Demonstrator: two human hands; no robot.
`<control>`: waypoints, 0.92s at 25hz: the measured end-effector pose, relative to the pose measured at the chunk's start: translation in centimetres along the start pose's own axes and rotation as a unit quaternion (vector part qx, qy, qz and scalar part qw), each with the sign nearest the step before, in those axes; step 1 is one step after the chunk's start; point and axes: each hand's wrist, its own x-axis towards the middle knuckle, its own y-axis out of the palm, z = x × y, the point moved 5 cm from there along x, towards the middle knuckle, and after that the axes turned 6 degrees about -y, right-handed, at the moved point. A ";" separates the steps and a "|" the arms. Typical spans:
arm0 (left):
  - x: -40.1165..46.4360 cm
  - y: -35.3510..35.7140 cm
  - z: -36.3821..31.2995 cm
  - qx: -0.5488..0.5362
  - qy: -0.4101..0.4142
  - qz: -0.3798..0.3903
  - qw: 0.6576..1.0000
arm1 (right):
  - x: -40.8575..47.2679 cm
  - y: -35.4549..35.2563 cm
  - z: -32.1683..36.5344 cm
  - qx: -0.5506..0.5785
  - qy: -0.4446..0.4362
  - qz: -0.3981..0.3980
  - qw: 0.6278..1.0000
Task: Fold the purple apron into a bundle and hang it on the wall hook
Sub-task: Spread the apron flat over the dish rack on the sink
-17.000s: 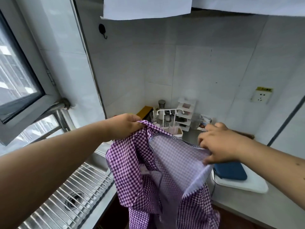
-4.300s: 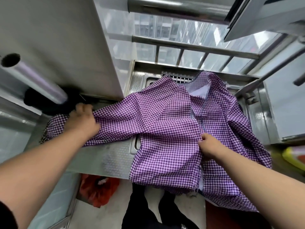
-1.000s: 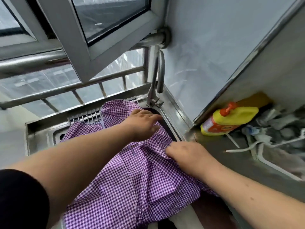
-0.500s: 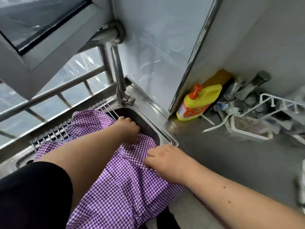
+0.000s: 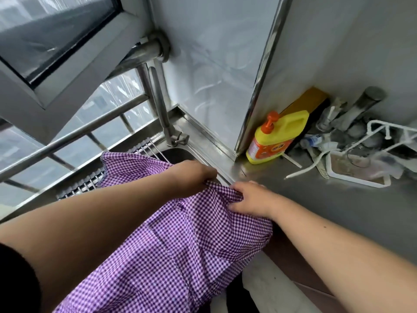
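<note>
A: Where is the purple apron point(image 5: 180, 245) lying?

B: It is spreading over the steel sink point(image 5: 180, 154) and its wire rack point(image 5: 90, 185), with the near part hanging down over the front edge of the counter point(image 5: 338, 199).

A: What are the two hands doing?

B: The left hand point(image 5: 191, 177) is curling its fingers round a gathered ridge of the checked cloth at the sink's right rim. The right hand point(image 5: 250, 199) is lying just beside it, pinching the same ridge, with bunched fabric rising between thumb and fingers. The two hands are nearly touching.

A: What is standing around the sink?

B: A steel faucet point(image 5: 162, 109) is rising from the sink's back corner, below a tilted window frame point(image 5: 79, 64) and horizontal metal bars point(image 5: 74, 134). A yellow detergent bottle point(image 5: 277, 136) with an orange pump is leaning against the wall corner, right of the sink. Farther right, a white wire rack point(image 5: 361, 168) is sitting on the counter among blurred small items.
</note>
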 end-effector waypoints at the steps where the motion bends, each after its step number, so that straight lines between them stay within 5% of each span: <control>1: 0.2 -0.2 0.4 -0.008 -0.027 -0.009 1.000 | -0.1 -0.1 -0.3 -0.016 0.008 0.031 0.999; 5: 0.8 -0.7 3.2 -0.044 -0.137 -0.036 0.989 | -2.4 -0.2 -4.2 -0.050 0.054 0.112 0.991; 10: 2.0 -0.4 4.7 -0.052 -0.196 -0.018 0.979 | -4.5 -5.1 -9.2 -0.051 0.141 0.077 0.986; 13: 3.0 -0.6 3.9 -0.027 -0.218 -0.053 0.974 | -4.1 -11.5 -12.8 -0.087 0.195 -0.115 0.970; 15: 3.2 -1.1 3.6 -0.054 -0.251 -0.092 0.962 | -4.6 -15.1 -14.1 0.007 0.214 -0.335 0.918; 17: 3.1 -1.3 3.9 -0.077 -0.276 -0.139 0.948 | -4.3 -14.9 -13.2 0.026 0.195 -0.421 0.886; 19: 2.2 -0.9 4.5 -0.075 -0.290 -0.151 0.942 | -3.0 -11.7 -10.5 -0.040 0.123 -0.380 0.916; 23: -1.0 1.2 6.2 -0.004 -0.285 -0.090 0.954 | -0.3 -2.6 -4.6 -0.206 -0.058 -0.149 0.965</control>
